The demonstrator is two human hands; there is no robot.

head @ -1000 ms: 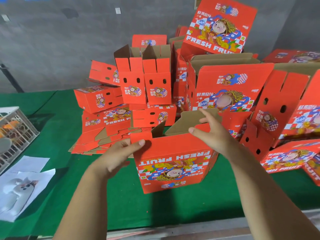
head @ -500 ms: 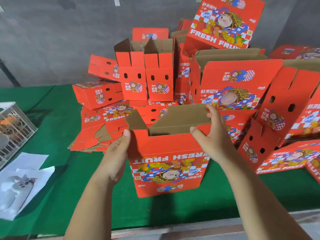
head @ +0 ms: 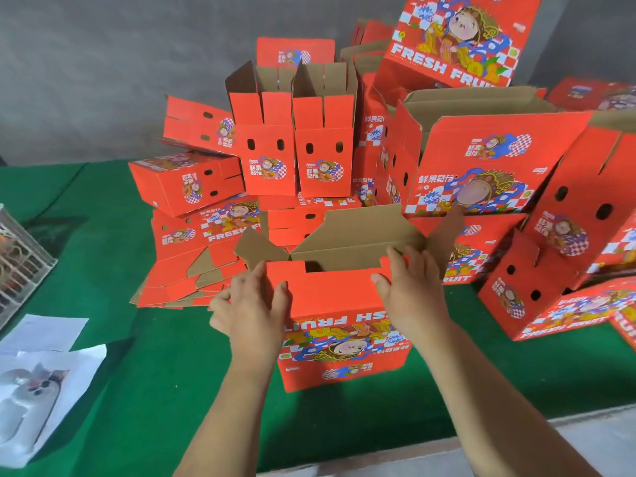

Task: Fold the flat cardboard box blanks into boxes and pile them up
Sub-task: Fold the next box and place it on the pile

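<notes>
Green felt covers the surface [head: 144, 390], and nearest its front edge a red box [head: 344, 339] stands opened out, print upside down to the person, its brown flaps pointing up. The left hand [head: 249, 311] grips the box's near-left corner, fingers curled round the edge with the thumb on the front panel; the right hand [head: 411, 290] holds the near-right corner, fingers hooked over the rim. To fold it well, I'd say keep the walls square, tuck the short end flaps in first, then press the long ones down along their creases. Its front reads "FRESH FRUIT", partly hidden by the hands. Left of it lie white papers [head: 44, 373]; further back sits a stack of flat blanks [head: 192, 273], then the pile of finished boxes [head: 292, 160], printed with a cartoon figure, "FRESH FRUIT" and Chinese characters.
</notes>
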